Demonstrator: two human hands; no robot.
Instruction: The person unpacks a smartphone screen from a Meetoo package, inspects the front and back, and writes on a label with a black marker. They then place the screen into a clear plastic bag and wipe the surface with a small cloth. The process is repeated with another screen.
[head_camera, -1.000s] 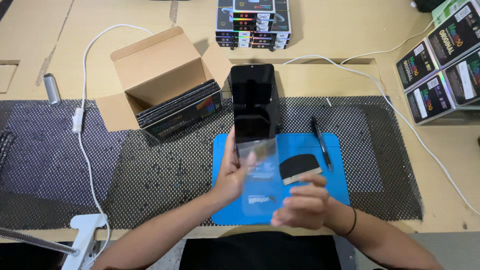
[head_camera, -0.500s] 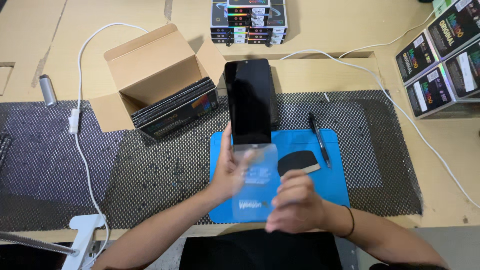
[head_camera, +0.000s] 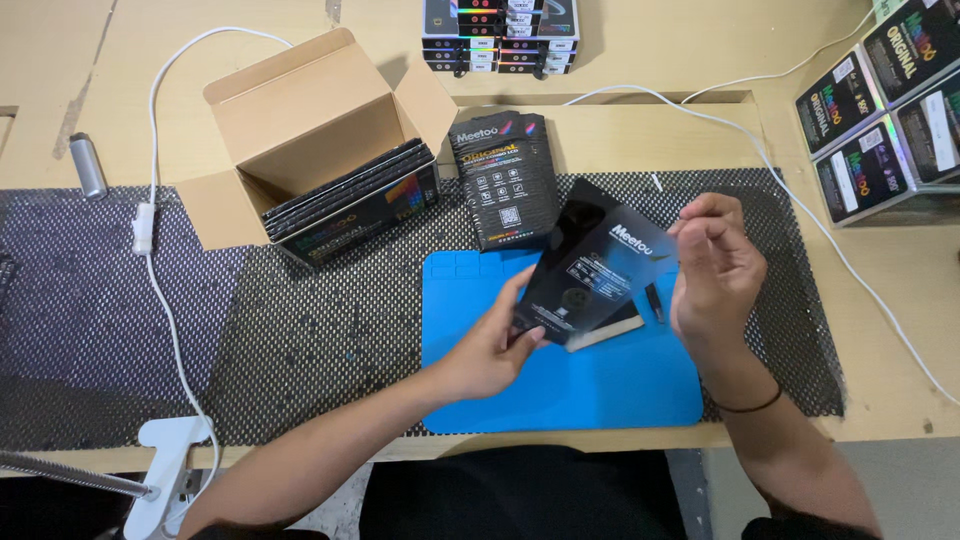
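Observation:
My left hand (head_camera: 490, 345) grips the lower left edge of a flat black packet (head_camera: 590, 270), which it holds tilted above the blue mat (head_camera: 560, 385). My right hand (head_camera: 715, 270) is at the packet's upper right corner, its fingertips pinched there. A thin pale-edged piece (head_camera: 612, 330) lies on the mat under the packet. Beside it the tip of a black pen (head_camera: 655, 300) shows. A printed black flat pack (head_camera: 503, 180) lies just beyond the mat.
An open cardboard box (head_camera: 300, 130) at the left holds several black packs. Stacked packs (head_camera: 500, 35) stand at the back, with more boxes (head_camera: 885, 110) at the right. A white cable (head_camera: 150, 240) crosses the black mesh mat (head_camera: 200, 330). A white clamp (head_camera: 165, 450) grips the front edge.
The glossy black panel I held upright is gone from my hands. A printed pack now lies behind the mat. Both hands have moved right and hold a tilted black packet.

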